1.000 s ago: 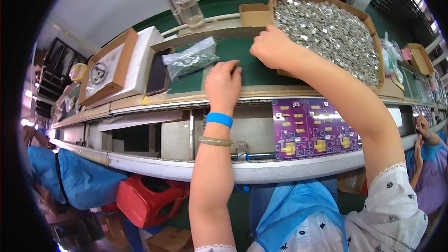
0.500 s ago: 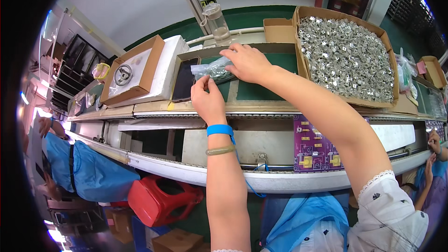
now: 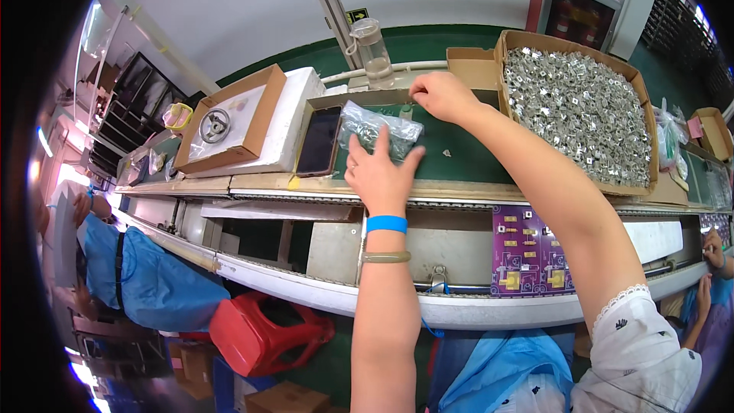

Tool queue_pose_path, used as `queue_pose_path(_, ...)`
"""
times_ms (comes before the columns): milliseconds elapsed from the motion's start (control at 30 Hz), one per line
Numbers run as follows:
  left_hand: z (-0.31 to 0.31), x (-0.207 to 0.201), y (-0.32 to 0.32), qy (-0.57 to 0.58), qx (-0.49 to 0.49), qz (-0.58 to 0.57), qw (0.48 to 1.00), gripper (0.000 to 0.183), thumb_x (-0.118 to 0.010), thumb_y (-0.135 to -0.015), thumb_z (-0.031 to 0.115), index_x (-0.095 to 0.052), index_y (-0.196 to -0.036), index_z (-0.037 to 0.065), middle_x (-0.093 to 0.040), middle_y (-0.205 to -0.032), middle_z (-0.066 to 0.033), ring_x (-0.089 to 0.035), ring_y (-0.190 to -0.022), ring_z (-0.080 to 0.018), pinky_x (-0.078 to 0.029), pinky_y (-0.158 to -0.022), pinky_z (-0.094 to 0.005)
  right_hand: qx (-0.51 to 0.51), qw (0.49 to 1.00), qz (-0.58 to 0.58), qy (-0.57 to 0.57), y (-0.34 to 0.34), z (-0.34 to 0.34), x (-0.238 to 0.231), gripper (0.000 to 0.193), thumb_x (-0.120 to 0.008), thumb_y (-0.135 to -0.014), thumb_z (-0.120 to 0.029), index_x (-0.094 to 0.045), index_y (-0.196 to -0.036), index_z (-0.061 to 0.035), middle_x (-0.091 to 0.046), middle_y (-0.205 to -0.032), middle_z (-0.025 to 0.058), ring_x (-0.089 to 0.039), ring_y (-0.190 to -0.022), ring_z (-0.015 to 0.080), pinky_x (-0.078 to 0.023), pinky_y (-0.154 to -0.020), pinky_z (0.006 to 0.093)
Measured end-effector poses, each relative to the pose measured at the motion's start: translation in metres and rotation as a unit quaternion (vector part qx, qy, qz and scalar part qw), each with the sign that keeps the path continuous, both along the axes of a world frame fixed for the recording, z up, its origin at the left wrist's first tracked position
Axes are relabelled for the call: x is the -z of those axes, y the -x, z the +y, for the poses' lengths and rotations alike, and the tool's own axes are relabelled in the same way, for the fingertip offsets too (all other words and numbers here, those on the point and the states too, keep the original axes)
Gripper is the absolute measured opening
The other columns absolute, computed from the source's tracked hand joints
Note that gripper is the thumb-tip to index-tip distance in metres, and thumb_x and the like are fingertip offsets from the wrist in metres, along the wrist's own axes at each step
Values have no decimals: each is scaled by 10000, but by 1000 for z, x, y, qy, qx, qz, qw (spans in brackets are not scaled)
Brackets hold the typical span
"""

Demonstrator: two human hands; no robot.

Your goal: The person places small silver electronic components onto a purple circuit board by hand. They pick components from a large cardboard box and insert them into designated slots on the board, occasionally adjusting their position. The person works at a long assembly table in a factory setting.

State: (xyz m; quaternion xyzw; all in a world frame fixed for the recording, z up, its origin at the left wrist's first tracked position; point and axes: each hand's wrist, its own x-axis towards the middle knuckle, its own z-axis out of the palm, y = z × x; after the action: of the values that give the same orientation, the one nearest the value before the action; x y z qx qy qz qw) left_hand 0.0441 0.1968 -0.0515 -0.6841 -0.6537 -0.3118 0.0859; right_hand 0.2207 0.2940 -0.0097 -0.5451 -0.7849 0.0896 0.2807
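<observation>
Left to right, we log positions from the hands.

Well to the left of our left hand [image 3: 384, 177] is a shallow cardboard box [image 3: 264, 113] holding a grey wheel [image 3: 215, 127], next to a white foam block [image 3: 298, 103]. Nearer that hand, just left of its fingers, lies a dark phone [image 3: 318, 144].

The clear plastic bag [image 3: 394, 125] with greenish contents lies on the green bench top [image 3: 478, 164], directly under and beyond our left fingertips. The left hand is released: fingers and thumb spread, apparently resting on the bag without gripping it. Beyond it stands a water jug [image 3: 375, 60].

Our right hand [image 3: 445, 98] is just past the bag's right end, fingertips drawn together beside a small green piece [image 3: 406, 112]. We cannot tell whether they hold anything. A pale scrap [image 3: 447, 153] lies below this hand; to its right is a carton [image 3: 503, 80] of loose metal parts [image 3: 577, 118]. A purple circuit board [image 3: 527, 252] lies nearer us, partly behind our right forearm.

Handling note: we judge it best to keep the left palm light and flat so the film does not slide, to pinch at the right with fingertips only, and to keep that sleeve off the board.
</observation>
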Motion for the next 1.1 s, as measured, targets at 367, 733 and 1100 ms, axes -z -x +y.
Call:
queue_pose_path(367,29,13,39,-87,-37,-502,859,157,-570,-951,21,-609,-1089,-43,-669,-1074,-167,-681,-942,-275,-576,-804,-358,6,989,-143,45,46,2,23,439,-631,-935,-235,-568,-1365,-175,-585,-1314,143,-552,-1241,352,-505,-990,463)
queue_pose_path(733,44,27,47,-90,4,-570,817,169,-607,-973,78,-620,-1085,-47,-671,-1064,-129,-639,-921,-204,-533,-809,-312,-10,997,-72,4,67,21,46,297,-729,-860,-355,-690,-1069,-148,-629,-1092,178,-643,-1038,394,-534,-870,486)
queue_pose_path(1100,24,13,29,-66,102,-285,951,246,-620,-927,132,-666,-1127,-4,-650,-1190,-184,-590,-1128,-342,-441,-1009,-431,-10,978,-179,111,46,6,14,200,-701,-822,-135,-693,-976,-9,-717,-982,218,-689,-985,375,-543,-866,455)
